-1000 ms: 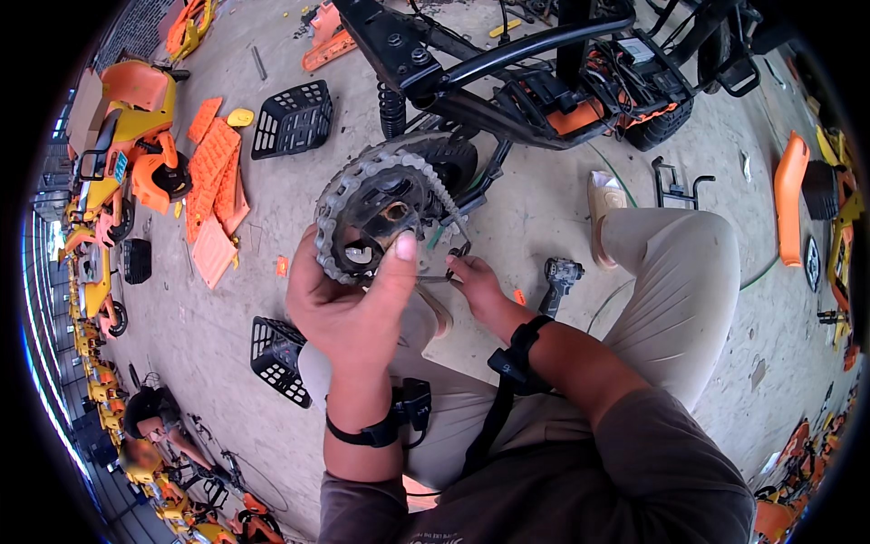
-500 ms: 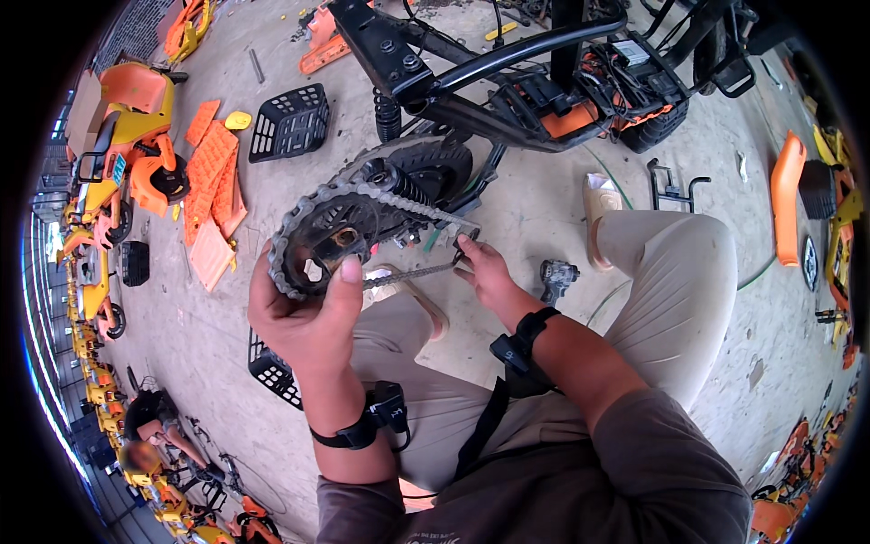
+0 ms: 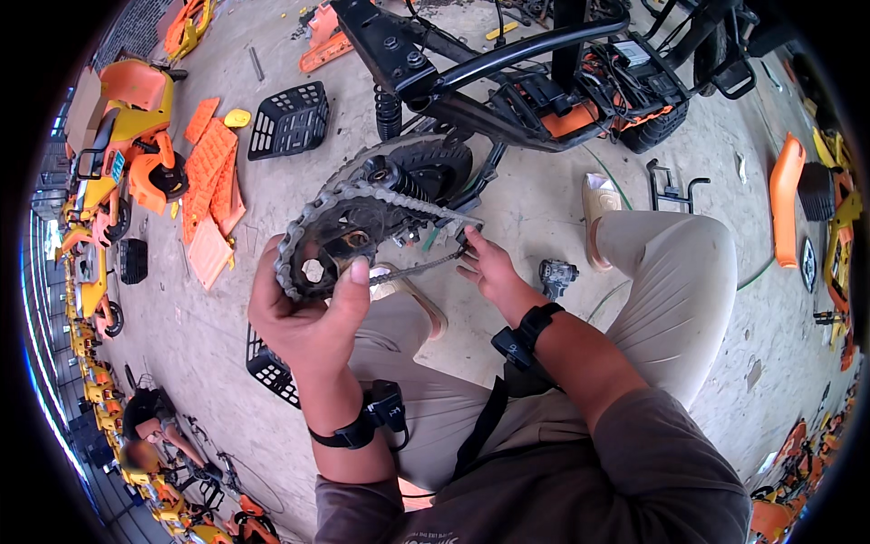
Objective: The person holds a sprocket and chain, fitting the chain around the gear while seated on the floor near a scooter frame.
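Observation:
My left hand is closed on the near-left rim of a large dark sprocket, its thumb across the front face. A grey drive chain wraps the sprocket's outer edge, and its two runs narrow toward the right. There, my right hand pinches the chain's far end at a small dark part, mostly hidden by the fingers; its lower fingers are slightly spread. Behind the sprocket stand a tyre and a coil-spring shock absorber, below a black vehicle frame.
An impact wrench lies on the floor right of my right hand. Black baskets and orange panels lie at the left. A black bracket and an orange panel are at the right. Another person works at lower left.
The sprocket has tilted slightly and my left thumb has shifted a little to the right. My right hand has moved slightly up with the chain end, its lower fingers looser.

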{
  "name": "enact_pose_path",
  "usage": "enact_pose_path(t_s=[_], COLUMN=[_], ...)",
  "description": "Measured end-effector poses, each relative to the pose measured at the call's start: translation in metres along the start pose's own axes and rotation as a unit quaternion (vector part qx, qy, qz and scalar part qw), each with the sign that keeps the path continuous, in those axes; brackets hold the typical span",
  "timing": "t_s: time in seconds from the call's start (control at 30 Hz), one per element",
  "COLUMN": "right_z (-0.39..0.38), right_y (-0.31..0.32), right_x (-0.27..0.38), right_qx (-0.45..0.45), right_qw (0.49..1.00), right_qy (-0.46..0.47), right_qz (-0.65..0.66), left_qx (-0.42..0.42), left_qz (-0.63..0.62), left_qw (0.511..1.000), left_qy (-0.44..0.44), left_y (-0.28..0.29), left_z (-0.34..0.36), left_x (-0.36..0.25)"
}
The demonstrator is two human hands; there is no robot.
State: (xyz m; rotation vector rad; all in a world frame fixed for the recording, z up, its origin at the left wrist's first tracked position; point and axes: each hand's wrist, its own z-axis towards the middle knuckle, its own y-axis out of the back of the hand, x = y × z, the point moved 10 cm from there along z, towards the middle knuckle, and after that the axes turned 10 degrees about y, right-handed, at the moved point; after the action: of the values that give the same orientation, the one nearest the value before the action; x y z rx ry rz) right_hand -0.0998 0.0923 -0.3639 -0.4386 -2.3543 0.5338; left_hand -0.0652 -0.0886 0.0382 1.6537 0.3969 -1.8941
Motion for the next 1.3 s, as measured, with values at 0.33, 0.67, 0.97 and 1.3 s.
enact_pose_path(t_s=[0.33, 0.67, 0.97, 1.3], right_z=[0.009, 0.006, 0.005, 0.006], right_y=[0.005, 0.008, 0.015, 0.014], right_x=[0.001, 0.016, 0.014, 0.014], right_qx=[-0.040, -0.077, -0.097, -0.088], right_qw=[0.999, 0.995, 0.994, 0.995], right_qy=[-0.011, 0.025, 0.030, 0.031], right_qz=[0.034, 0.060, 0.039, 0.019], left_qx=[0.014, 0.030, 0.036, 0.022], left_qz=[0.017, 0.037, 0.036, 0.041], left_qw=[1.000, 0.999, 0.999, 0.999], left_qy=[-0.015, -0.001, 0.000, -0.012], left_y=[-0.005, -0.014, -0.018, -0.014], left_z=[-0.001, -0.011, -0.012, -0.009], left_x=[-0.003, -0.008, -0.010, -0.009])
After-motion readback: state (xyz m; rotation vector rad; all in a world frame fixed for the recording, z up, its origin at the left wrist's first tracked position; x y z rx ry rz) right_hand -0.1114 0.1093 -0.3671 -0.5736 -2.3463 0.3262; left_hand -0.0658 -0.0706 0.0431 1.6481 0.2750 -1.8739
